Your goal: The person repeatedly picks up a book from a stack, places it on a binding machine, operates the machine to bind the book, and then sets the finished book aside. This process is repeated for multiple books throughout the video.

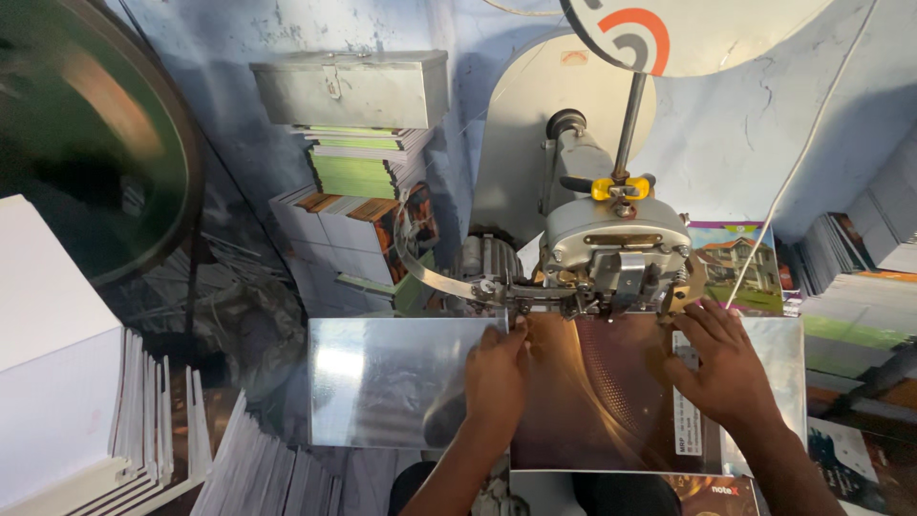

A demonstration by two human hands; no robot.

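Observation:
A brown glossy notebook [602, 392] lies flat on the shiny metal machine table [382, 382], its far edge pushed under the grey stitching head [616, 253]. My left hand [497, 377] presses on the notebook's left edge, fingertips close to the head's foot. My right hand [721, 358] lies spread on the notebook's right side, fingers pointing toward the machine. Neither hand grips anything; both rest flat on the cover.
White paper stacks [67, 382] stand at the left, with fanned booklets below. Stacked notebooks [358, 205] and a grey metal box [349, 88] sit behind the table. More book piles [860, 287] line the right. A wire spool disc [669, 29] hangs above the machine.

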